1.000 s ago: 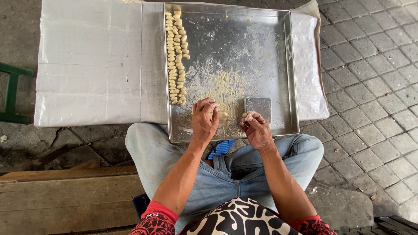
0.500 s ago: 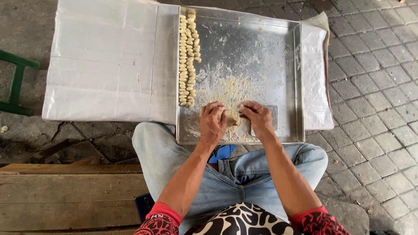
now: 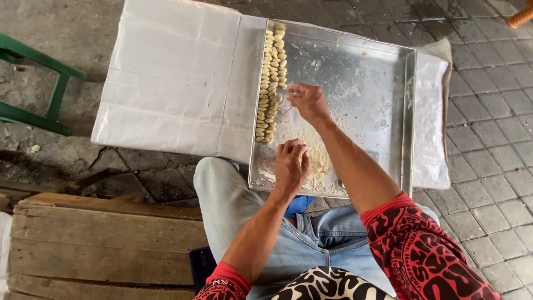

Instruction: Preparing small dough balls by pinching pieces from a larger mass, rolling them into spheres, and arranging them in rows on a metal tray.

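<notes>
I'm watching right hand (image 3: 307, 100) pinching a dough piece beside the dough rows (image 3: 270, 83) | left hand (image 3: 291, 164) curling, fingers together, on floured metal tray (image 3: 410, 116)

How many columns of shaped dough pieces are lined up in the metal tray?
2. Both run side by side along the left edge of the metal tray: the outer column and the inner column, where the right hand reaches.

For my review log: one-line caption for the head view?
Right hand reaches the rows of dough pieces in a floured metal tray; left hand rests near its front edge.
</notes>
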